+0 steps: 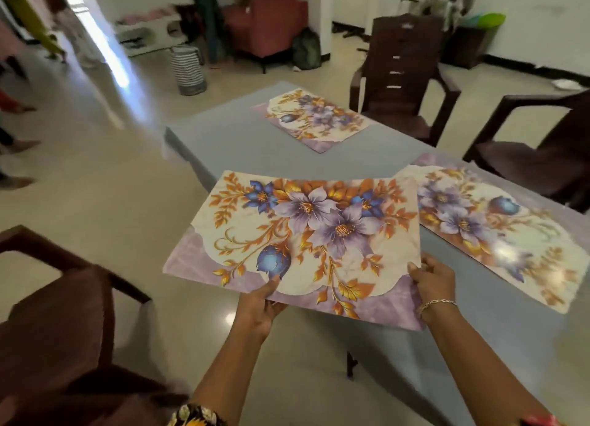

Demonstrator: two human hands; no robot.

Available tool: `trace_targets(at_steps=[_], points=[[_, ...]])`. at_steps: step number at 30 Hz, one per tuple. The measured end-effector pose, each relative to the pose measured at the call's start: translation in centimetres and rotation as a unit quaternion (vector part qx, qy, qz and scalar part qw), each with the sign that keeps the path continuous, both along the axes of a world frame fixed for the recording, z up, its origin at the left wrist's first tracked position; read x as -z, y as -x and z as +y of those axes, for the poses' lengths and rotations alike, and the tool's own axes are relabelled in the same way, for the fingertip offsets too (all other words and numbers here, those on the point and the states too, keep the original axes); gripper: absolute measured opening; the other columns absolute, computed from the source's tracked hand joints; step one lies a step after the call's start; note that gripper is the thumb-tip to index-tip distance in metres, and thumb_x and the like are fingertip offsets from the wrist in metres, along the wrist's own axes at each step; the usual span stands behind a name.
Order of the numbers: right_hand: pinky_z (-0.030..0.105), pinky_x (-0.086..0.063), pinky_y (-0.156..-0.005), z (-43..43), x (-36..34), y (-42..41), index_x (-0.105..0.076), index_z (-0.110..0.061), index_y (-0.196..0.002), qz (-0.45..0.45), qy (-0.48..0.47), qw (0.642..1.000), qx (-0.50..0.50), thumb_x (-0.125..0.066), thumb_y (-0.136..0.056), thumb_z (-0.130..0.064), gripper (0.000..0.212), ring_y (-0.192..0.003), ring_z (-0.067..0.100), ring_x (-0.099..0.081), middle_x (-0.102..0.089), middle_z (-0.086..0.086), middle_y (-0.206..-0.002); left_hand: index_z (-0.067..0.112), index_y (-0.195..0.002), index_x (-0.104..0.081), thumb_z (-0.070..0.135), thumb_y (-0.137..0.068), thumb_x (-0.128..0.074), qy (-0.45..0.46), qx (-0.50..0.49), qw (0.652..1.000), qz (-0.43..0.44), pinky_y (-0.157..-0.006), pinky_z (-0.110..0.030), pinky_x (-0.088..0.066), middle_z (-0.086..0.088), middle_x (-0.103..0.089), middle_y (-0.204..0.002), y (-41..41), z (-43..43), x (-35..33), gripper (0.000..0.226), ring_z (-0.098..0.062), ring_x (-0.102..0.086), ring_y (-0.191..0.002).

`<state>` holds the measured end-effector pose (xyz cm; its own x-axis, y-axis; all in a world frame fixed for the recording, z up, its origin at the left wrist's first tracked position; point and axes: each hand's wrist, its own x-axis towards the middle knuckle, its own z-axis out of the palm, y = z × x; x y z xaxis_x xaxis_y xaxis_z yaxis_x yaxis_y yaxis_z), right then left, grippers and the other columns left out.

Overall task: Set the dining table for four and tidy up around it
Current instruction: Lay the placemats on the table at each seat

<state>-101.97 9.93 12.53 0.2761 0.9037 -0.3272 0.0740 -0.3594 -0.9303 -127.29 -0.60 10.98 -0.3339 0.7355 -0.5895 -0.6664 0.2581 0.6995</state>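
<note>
I hold a floral placemat (303,234) with purple and blue flowers above the near left edge of the grey table (236,138). My left hand (260,307) grips its near edge with the thumb on top. My right hand (432,282), with a bracelet on the wrist, grips its near right corner. The mat hangs partly over the floor. A second matching placemat (501,231) lies flat on the table at the right. A third placemat (314,119) lies at the far end of the table.
Dark brown plastic chairs stand around the table: one at the near left (64,323), one at the far side (402,77), one at the right (542,157). A striped bag (188,69) and a red armchair (268,23) stand further back. People's feet (22,144) show at the left edge.
</note>
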Motion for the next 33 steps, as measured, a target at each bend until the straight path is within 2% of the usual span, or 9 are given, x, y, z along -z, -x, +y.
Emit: trace_targets(at_steps=[4, 8, 11, 16, 18, 20, 24, 28, 33], points=[[0.029, -0.042, -0.065, -1.3, -0.5, 0.4, -0.060, -0.002, -0.111, 0.010, -0.008, 0.996, 0.086, -0.052, -0.088, 0.006, 0.026, -0.069, 0.023, -0.048, -0.057, 0.010, -0.092, 0.006, -0.118, -0.054, 0.002, -0.091, -0.051, -0.028, 0.021, 0.999, 0.008, -0.049, -0.024, -0.055, -0.001, -0.073, -0.075, 2.9, 2.7, -0.9, 0.028, -0.014, -0.069, -0.067], [0.037, -0.044, -0.088, -1.9, -1.4, -0.5, -0.056, 0.004, -0.120, 0.030, 0.008, 0.986, 0.162, -0.050, -0.088, 0.009, 0.033, -0.090, 0.024, -0.049, -0.059, 0.017, -0.109, 0.005, -0.102, -0.058, 0.002, -0.094, -0.046, -0.036, 0.020, 0.999, 0.016, -0.047, -0.025, -0.055, 0.000, -0.072, -0.068, 5.6, 5.8, -1.8, 0.015, -0.016, -0.068, -0.064], [0.038, -0.043, -0.090, -2.3, -1.5, -1.4, -0.054, 0.005, -0.122, 0.044, 0.017, 0.977, 0.206, -0.049, -0.089, 0.009, 0.034, -0.091, 0.025, -0.048, -0.057, 0.020, -0.120, 0.006, -0.112, -0.054, 0.005, -0.095, -0.046, -0.027, 0.033, 0.998, 0.043, -0.049, -0.026, -0.056, 0.000, -0.073, -0.068, 7.4, 8.7, -2.0, 0.019, -0.013, -0.070, -0.058], [0.034, -0.044, -0.082, -2.1, 0.4, -3.6, -0.052, 0.006, -0.123, 0.062, 0.045, 0.963, 0.259, -0.049, -0.088, 0.009, 0.035, -0.086, 0.026, -0.050, -0.054, 0.009, -0.106, 0.006, -0.110, -0.054, -0.005, -0.091, -0.044, 0.018, 0.120, 0.985, 0.120, -0.047, -0.028, -0.056, -0.008, -0.069, -0.073, 8.0, 14.3, -1.8, 0.024, -0.019, -0.067, -0.063], [0.034, -0.044, -0.084, -2.5, 1.7, -4.4, -0.053, 0.007, -0.122, 0.064, 0.056, 0.957, 0.278, -0.049, -0.088, 0.009, 0.034, -0.086, 0.027, -0.050, -0.055, 0.011, -0.106, 0.004, -0.110, -0.053, -0.011, -0.086, -0.043, 0.043, 0.178, 0.970, 0.161, -0.055, -0.034, -0.056, -0.014, -0.064, -0.088, 7.6, 16.0, -1.4, 0.030, -0.029, -0.063, -0.081], [0.039, -0.043, -0.093, -2.9, 3.0, -5.2, -0.054, 0.007, -0.121, 0.065, 0.072, 0.952, 0.290, -0.050, -0.088, 0.009, 0.033, -0.093, 0.029, -0.050, -0.058, 0.016, -0.113, 0.002, -0.111, -0.053, -0.016, -0.080, -0.043, 0.074, 0.222, 0.953, 0.192, -0.067, -0.040, -0.054, -0.019, -0.061, -0.102, 7.5, 17.4, -0.8, 0.037, -0.037, -0.057, -0.095], [0.046, -0.044, -0.094, -3.1, 3.7, -5.8, -0.056, 0.007, -0.117, 0.036, 0.091, 0.950, 0.296, -0.051, -0.089, 0.006, 0.029, -0.094, 0.031, -0.052, -0.060, 0.021, -0.116, -0.002, -0.115, -0.055, -0.011, -0.079, -0.051, 0.138, 0.321, 0.911, 0.217, -0.072, -0.042, -0.053, -0.024, -0.060, -0.112, 8.6, 19.2, 0.7, 0.037, -0.043, -0.056, -0.102], [0.042, -0.044, -0.088, -3.0, 3.6, -5.7, -0.055, 0.008, -0.118, 0.012, 0.103, 0.950, 0.294, -0.048, -0.089, 0.007, 0.030, -0.093, 0.030, -0.053, -0.059, 0.013, -0.106, -0.002, -0.108, -0.060, 0.005, -0.087, -0.060, 0.160, 0.395, 0.855, 0.295, -0.071, -0.040, -0.052, -0.023, -0.064, -0.104, 9.6, 22.1, 0.7, 0.022, -0.038, -0.060, -0.093], [0.036, -0.044, -0.079, -3.7, 3.8, -4.2, -0.059, 0.010, -0.112, -0.051, 0.121, 0.948, 0.291, -0.051, -0.088, 0.007, 0.025, -0.088, 0.029, -0.053, -0.061, 0.012, -0.097, -0.002, -0.091, -0.060, 0.000, -0.088, -0.059, 0.136, 0.460, 0.788, 0.384, -0.064, -0.036, -0.051, -0.025, -0.063, -0.090, 9.7, 25.1, -0.2, 0.005, -0.037, -0.062, -0.078]])
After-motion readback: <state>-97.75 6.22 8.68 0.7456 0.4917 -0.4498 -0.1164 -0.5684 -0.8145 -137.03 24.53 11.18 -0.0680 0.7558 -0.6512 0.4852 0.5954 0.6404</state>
